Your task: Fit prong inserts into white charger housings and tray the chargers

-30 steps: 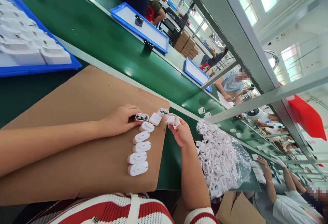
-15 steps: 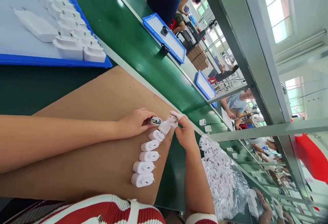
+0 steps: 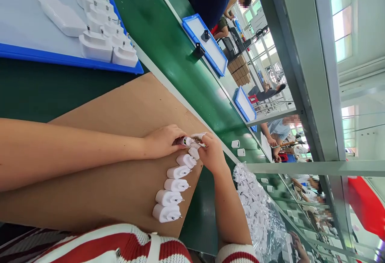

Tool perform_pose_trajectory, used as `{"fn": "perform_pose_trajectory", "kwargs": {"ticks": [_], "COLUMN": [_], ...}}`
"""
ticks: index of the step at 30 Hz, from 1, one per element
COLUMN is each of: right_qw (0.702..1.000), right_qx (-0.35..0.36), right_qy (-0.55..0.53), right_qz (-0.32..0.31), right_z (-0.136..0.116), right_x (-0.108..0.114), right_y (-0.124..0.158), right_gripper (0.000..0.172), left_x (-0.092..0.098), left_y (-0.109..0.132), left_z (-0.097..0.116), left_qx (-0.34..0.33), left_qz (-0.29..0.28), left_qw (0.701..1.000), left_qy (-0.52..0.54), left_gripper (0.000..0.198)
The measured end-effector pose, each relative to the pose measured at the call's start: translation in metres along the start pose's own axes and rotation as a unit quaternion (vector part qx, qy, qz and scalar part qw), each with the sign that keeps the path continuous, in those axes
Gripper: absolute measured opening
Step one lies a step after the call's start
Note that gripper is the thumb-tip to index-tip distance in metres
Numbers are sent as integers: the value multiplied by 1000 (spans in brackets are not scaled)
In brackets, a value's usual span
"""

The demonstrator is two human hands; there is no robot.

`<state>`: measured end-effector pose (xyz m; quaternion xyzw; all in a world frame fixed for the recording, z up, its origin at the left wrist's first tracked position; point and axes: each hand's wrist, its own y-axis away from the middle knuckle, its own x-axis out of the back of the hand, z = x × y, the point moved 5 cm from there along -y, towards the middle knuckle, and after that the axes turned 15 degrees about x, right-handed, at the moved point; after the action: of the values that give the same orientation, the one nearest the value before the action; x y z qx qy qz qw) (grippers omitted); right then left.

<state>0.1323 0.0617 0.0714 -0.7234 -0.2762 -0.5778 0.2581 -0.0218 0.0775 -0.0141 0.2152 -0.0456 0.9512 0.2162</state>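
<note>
My left hand (image 3: 164, 142) is closed around a white charger housing (image 3: 187, 140), whose open end faces my right hand. My right hand (image 3: 212, 152), with white covers on its fingertips, is pinched at that open end; whatever lies between its fingers is hidden. Just below the fingers, a white charger piece (image 3: 194, 153) stands at the head of a row. Several more white plug chargers (image 3: 177, 171) with small metal pins follow in that row on the brown cardboard sheet (image 3: 120, 183).
A blue-rimmed tray (image 3: 72, 60) of white plug chargers is at upper left. Beyond the cardboard runs a green conveyor belt (image 3: 180, 76) carrying white housings (image 3: 235, 144). A clear plastic bag of small white parts (image 3: 255, 207) lies right of my forearm. Metal posts and co-workers are farther off.
My right hand has come off the piece at the head of the row and closed in on the open end of the housing in my left hand. The camera view has shifted slightly.
</note>
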Motion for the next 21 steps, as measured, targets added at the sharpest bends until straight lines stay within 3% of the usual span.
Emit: {"fn": "perform_pose_trajectory", "kwargs": {"ticks": [3, 10, 13, 16, 18, 21], "right_qw": [1000, 994, 992, 995, 990, 953], "right_qx": [-6, 16, -6, -70, -128, -190], "right_qy": [16, 101, 114, 50, -54, -220], "right_qz": [13, -48, -60, -45, -12, 82], "right_z": [3, -7, -8, -1, 10, 28], "right_x": [1, -4, -3, -2, -3, -6], "right_y": [-2, -12, -19, -24, -20, 1], "right_gripper": [41, 27, 25, 26, 29, 29], "left_x": [1, 3, 3, 3, 4, 1], "left_y": [-1, -1, -1, -1, -1, -1], "left_z": [2, 3, 3, 4, 5, 3], "left_qx": [11, 15, 29, 44, 55, 58], "left_qz": [-8, 1, -7, -10, -3, -9], "left_qw": [1000, 1000, 999, 999, 998, 998], "left_qy": [-12, -10, -16, -24, -23, -21], "left_gripper": [29, 24, 28, 33, 36, 43]}}
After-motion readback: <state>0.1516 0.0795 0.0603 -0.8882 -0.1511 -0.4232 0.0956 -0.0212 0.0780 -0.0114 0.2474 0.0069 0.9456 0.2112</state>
